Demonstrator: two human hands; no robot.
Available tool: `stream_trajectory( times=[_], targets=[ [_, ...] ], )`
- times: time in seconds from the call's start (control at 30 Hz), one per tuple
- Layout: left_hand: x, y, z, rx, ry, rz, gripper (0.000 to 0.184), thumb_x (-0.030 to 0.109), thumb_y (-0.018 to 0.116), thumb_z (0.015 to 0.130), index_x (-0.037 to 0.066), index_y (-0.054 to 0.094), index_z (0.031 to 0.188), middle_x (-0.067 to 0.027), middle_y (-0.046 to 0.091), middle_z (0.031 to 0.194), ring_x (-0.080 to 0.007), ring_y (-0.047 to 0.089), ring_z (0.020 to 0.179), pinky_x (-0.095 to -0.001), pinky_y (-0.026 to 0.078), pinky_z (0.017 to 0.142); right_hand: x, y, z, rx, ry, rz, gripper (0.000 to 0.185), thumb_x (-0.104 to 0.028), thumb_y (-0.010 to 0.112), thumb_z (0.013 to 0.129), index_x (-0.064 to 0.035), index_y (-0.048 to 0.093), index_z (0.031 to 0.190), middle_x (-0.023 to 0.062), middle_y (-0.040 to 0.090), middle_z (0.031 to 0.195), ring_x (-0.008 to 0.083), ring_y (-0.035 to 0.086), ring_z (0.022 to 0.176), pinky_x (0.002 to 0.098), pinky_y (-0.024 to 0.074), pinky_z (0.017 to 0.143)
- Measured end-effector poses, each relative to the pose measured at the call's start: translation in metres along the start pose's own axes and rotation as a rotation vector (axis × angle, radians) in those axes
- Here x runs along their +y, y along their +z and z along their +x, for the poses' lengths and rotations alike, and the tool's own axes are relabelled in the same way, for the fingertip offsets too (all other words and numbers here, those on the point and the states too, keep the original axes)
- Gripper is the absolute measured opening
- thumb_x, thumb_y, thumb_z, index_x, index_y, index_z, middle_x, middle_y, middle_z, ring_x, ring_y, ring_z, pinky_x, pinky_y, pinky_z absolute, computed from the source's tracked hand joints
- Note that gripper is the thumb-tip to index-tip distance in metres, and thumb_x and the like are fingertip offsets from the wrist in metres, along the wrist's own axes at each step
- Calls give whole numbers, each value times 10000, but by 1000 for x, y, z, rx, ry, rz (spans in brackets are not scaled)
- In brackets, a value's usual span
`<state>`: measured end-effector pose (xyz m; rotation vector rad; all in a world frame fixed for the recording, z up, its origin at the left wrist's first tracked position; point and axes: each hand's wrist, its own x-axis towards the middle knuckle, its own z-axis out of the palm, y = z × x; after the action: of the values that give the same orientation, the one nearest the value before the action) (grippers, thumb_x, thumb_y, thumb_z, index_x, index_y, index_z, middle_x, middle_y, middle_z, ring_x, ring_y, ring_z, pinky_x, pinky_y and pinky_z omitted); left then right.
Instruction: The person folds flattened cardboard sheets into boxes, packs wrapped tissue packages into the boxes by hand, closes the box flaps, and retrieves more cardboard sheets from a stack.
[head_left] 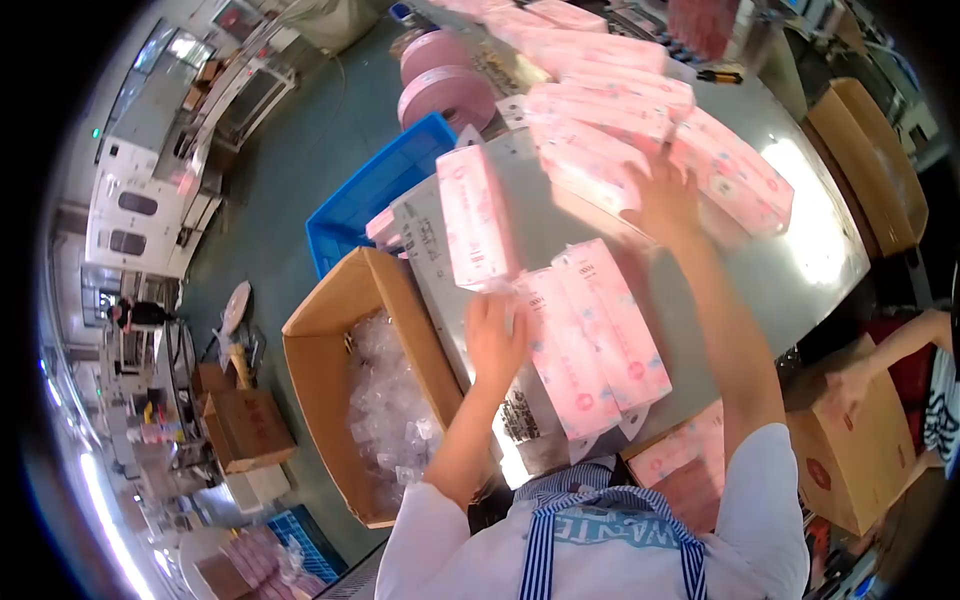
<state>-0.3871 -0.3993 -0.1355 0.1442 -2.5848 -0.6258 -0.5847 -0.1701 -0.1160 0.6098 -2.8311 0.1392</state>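
Pink wrapped packs, which look like tissue packs, lie on a metal table. My right hand [668, 203] reaches to the far group, its fingers spread over the near end of a pink pack [590, 170] that is slightly blurred. Nearer me, my left hand [497, 335] has its fingertips at the lower end of a single pack [474, 215], thumb apart. Just right of that hand, two packs [590, 345] lie side by side, touching. Whether the left fingertips press on any wrapping is hard to make out.
At the table's left edge stand a cardboard box [303, 335] of clear plastic pieces and a blue crate [345, 200]. Pink film rolls [450, 97] are behind. On the right, another person's hand [850, 385] touches a carton [850, 455]; an open carton [868, 165] stands farther back.
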Motion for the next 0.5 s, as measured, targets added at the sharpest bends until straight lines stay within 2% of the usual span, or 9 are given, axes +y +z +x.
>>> stream_trajectory(
  times=[0.03, 0.1, 0.17, 0.2, 0.23, 0.27, 0.37, 0.47, 0.5],
  targets=[
    [-6, 12, 29, 37, -1, 89, 400, 228, 688, 721, 49, 568, 1059, -183, 513, 1116, -357, 499, 1011, -423, 419, 821, 4, 7, 10, -68, 90, -63, 744, -337, 689, 726, -184, 345, 1368, 95, 417, 1333, 300, 368, 1231, 506, 313, 972],
    [0, 23, 84, 29, -83, 351, 672, 346, 688, 713, 68, 447, 1275, -206, 399, 1293, -377, 445, 1128, -454, 389, 916, 15, 21, 5, -112, 79, -35, 814, -349, 705, 704, -192, 298, 1392, 126, 418, 1321, 323, 377, 1218, 499, 320, 972],
    [-23, 43, 118, -65, -259, 533, 860, 377, 710, 687, 165, 271, 1395, -221, 280, 1400, -388, 381, 1225, -461, 359, 979, 16, 16, -1, -158, 68, -11, 886, -361, 720, 681, -200, 251, 1415, 156, 419, 1309, 345, 386, 1204, 492, 326, 971],
    [-31, 39, 126, -71, -278, 530, 860, 377, 710, 687, 165, 271, 1395, -221, 280, 1400, -388, 381, 1225, -461, 359, 979, 12, 3, -11, -256, 113, 30, 926, -352, 731, 662, -188, 230, 1422, 170, 429, 1287, 360, 403, 1177, 491, 330, 966],
    [-42, 31, 131, -206, -425, 392, 865, 376, 704, 691, 176, 254, 1401, -223, 278, 1400, -394, 385, 1218, -466, 353, 985, 8, -4, -23, -354, 159, 74, 965, -344, 742, 642, -176, 209, 1430, 185, 439, 1265, 374, 419, 1150, 490, 334, 961],
    [-50, 21, 135, -334, -562, 252, 871, 375, 699, 694, 187, 237, 1408, -225, 275, 1400, -399, 390, 1212, -470, 348, 991, 13, 1, -39, -341, 152, 65, 990, -326, 747, 628, -154, 194, 1431, 196, 446, 1241, 383, 434, 1120, 492, 336, 958],
    [-56, -21, 81, -412, -448, 337, 860, 374, 674, 713, 213, 214, 1422, -232, 268, 1401, -410, 398, 1203, -463, 356, 990, 26, 2, -101, -269, 130, 123, 1017, -275, 752, 600, -106, 185, 1427, 200, 463, 1192, 384, 466, 1050, 482, 347, 945],
    [-36, -56, -13, -445, -425, 358, 880, 376, 664, 727, 98, 195, 1419, -224, 329, 1369, -380, 433, 1184, -445, 393, 955, 21, -23, -154, -346, 146, 256, 1032, -268, 758, 576, -80, 195, 1420, 208, 473, 1163, 382, 459, 1051, 467, 340, 955],
    [-34, -60, -41, -424, -385, 357, 870, 377, 650, 749, 47, 191, 1411, -216, 373, 1347, -353, 457, 1173, -436, 408, 942, 16, -37, -164, -291, 51, 326, 927, -302, 708, 652, -48, 230, 1403, 194, 522, 1114, 338, 498, 1029, 437, 373, 914]
  ],
)
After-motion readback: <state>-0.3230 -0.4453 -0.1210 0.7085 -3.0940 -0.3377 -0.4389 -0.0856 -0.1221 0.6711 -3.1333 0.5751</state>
